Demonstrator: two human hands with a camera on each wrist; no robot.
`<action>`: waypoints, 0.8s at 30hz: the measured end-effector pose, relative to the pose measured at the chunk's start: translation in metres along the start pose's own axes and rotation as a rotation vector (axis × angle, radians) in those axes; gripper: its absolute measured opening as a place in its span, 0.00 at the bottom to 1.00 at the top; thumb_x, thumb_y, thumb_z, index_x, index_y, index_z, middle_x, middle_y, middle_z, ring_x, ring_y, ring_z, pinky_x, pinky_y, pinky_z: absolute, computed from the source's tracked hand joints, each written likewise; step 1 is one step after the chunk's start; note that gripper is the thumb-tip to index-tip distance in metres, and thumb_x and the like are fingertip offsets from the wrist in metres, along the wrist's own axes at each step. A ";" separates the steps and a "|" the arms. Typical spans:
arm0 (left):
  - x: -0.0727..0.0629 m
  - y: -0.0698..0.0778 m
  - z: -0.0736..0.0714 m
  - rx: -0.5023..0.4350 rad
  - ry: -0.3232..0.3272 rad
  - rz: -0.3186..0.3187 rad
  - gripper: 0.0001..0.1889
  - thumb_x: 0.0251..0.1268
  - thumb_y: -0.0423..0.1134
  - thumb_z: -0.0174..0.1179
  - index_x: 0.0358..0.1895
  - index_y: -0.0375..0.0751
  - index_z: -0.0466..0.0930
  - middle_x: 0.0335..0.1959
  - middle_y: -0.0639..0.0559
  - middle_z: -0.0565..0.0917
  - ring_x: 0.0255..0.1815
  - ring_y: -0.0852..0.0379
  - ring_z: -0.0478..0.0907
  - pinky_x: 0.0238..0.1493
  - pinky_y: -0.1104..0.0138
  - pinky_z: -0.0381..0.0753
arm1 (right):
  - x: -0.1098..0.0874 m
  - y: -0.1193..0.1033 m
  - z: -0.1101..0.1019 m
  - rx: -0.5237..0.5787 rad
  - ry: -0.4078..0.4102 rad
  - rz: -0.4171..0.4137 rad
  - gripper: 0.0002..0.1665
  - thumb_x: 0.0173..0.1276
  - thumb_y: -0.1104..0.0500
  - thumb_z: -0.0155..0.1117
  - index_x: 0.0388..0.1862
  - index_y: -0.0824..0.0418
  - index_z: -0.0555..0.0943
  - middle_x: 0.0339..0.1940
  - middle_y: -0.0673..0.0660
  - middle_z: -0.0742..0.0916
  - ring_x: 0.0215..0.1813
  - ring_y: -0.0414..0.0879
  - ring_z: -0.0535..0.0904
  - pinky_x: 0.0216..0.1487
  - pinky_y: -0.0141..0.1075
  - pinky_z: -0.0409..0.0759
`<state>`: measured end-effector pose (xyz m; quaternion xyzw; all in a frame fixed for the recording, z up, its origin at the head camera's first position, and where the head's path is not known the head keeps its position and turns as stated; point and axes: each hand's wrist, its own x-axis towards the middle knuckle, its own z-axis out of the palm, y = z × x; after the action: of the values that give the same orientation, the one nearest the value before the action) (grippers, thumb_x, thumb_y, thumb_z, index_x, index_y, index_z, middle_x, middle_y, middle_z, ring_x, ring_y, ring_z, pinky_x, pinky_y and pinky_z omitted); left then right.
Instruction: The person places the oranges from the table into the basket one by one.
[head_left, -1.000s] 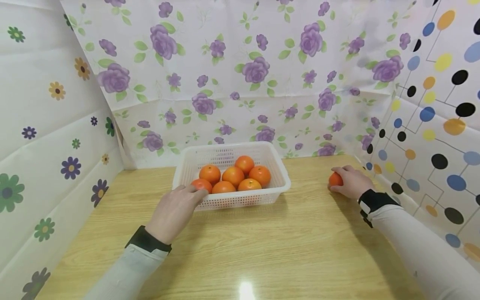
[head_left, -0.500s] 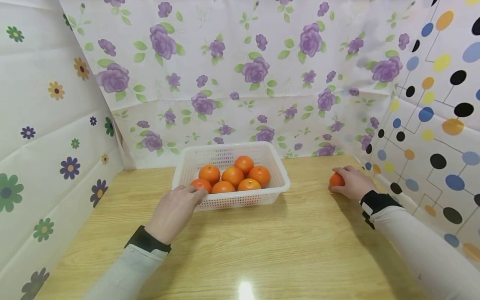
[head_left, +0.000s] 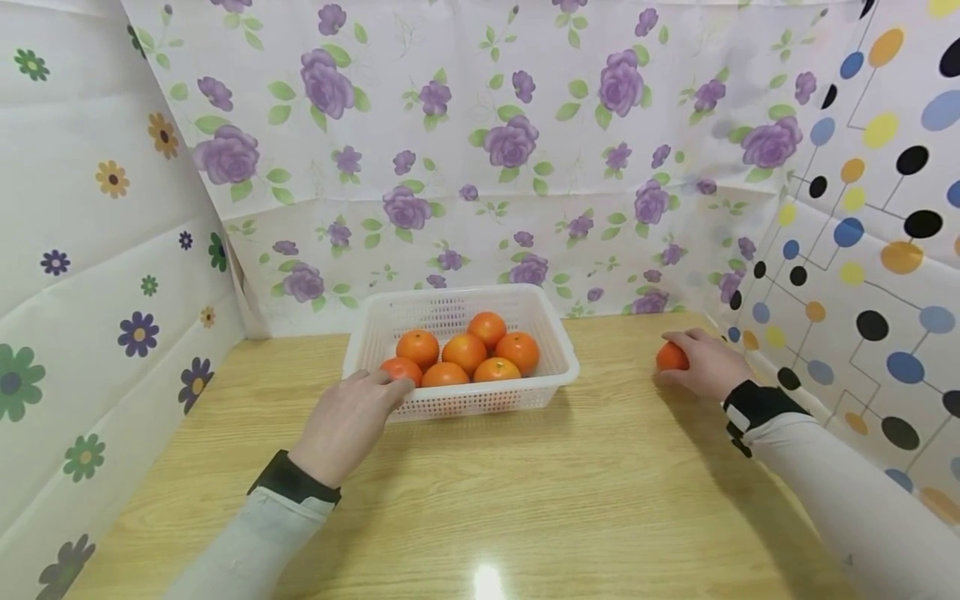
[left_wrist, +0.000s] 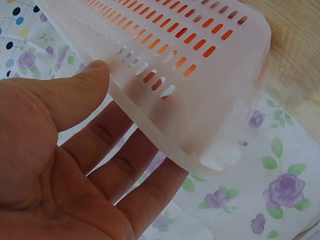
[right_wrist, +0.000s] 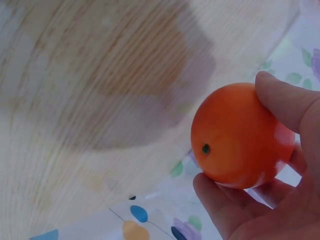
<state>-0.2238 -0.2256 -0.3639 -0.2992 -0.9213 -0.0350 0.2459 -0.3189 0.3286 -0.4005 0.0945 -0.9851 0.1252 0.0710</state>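
Note:
A white perforated plastic basket (head_left: 558,367) stands toward the back of the table with several oranges (head_left: 464,353) inside. At its near-left corner my left hand (head_left: 351,423) grips the rim; the left wrist view has the thumb (left_wrist: 95,80) outside and the other fingers curled over the edge. Off to the right, by the side wall, my right hand (head_left: 708,364) holds a single orange (right_wrist: 240,135) between thumb and fingers. A small green stem spot shows on that fruit in the right wrist view. In the head view the hand covers much of it.
The wood-grain table (head_left: 480,483) runs up to a flowered sheet (head_left: 480,208) at the back. A daisy-print sheet (head_left: 112,275) borders the left side, and a dotted sheet (head_left: 862,275) rises close to my right forearm.
Almost nothing differs. The head view has shifted very slightly; my left hand stays at the basket rim and my right hand keeps the orange at the right.

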 end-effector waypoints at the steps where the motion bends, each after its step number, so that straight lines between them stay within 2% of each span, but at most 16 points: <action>1: 0.000 0.000 0.000 0.001 0.000 0.000 0.18 0.60 0.23 0.79 0.43 0.48 0.83 0.33 0.54 0.84 0.29 0.52 0.74 0.30 0.62 0.79 | 0.000 -0.002 -0.001 0.003 0.001 -0.005 0.47 0.70 0.48 0.81 0.80 0.66 0.73 0.72 0.80 0.76 0.61 0.75 0.81 0.62 0.71 0.79; 10: 0.001 -0.002 0.003 0.010 0.013 0.009 0.19 0.59 0.19 0.75 0.41 0.48 0.81 0.33 0.54 0.82 0.27 0.50 0.74 0.27 0.60 0.77 | -0.003 -0.012 -0.005 0.014 0.018 -0.079 0.46 0.69 0.51 0.83 0.79 0.68 0.74 0.70 0.80 0.78 0.57 0.73 0.83 0.60 0.68 0.81; 19: 0.001 -0.002 0.002 0.004 -0.002 0.005 0.18 0.61 0.20 0.75 0.42 0.48 0.82 0.33 0.53 0.84 0.28 0.51 0.74 0.29 0.61 0.78 | -0.005 -0.026 -0.012 0.004 0.042 -0.121 0.44 0.69 0.54 0.83 0.78 0.68 0.76 0.68 0.79 0.80 0.57 0.72 0.83 0.60 0.68 0.81; 24: 0.001 -0.002 0.001 -0.001 -0.006 0.005 0.17 0.61 0.21 0.74 0.43 0.47 0.82 0.33 0.53 0.85 0.28 0.50 0.75 0.29 0.60 0.79 | -0.005 -0.036 -0.017 0.020 0.027 -0.125 0.44 0.69 0.55 0.83 0.79 0.67 0.75 0.69 0.78 0.79 0.58 0.72 0.83 0.62 0.68 0.80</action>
<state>-0.2260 -0.2269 -0.3645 -0.3017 -0.9213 -0.0342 0.2431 -0.3044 0.2994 -0.3766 0.1547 -0.9749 0.1316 0.0909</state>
